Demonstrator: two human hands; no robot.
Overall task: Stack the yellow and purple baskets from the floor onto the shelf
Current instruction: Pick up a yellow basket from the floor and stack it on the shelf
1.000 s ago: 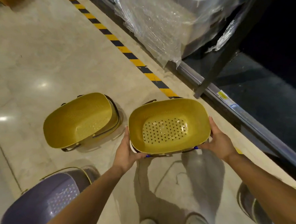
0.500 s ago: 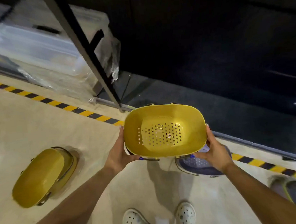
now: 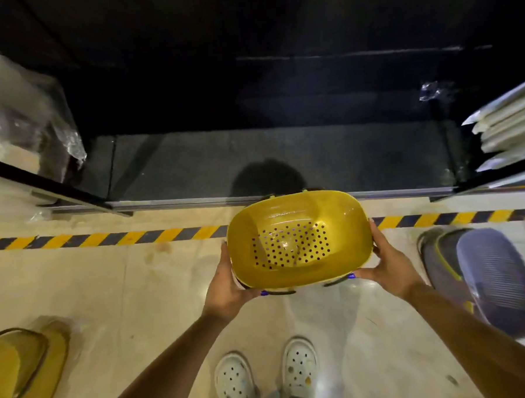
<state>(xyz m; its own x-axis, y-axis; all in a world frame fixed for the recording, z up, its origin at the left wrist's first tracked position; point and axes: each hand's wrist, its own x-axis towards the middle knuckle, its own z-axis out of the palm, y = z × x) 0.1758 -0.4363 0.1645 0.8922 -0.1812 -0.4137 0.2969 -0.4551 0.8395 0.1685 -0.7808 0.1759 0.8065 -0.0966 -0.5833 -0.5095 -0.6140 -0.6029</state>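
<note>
I hold a yellow basket with a perforated bottom, open side up, above the floor in front of the shelf. My left hand grips its left side and my right hand grips its right side. The dark low shelf lies straight ahead, its board bare in the middle. A purple basket lies tipped on the floor at my right. Another yellow basket lies on the floor at the lower left, partly cut off by the frame.
A yellow and black striped line runs across the floor before the shelf. Plastic-wrapped goods sit left of the bay, and stacked white flat items at its right. My white shoes stand below the basket.
My view has swung right to face the shelf bay squarely. The held yellow basket stays between my hands; the floor baskets have shifted to the frame's edges.
</note>
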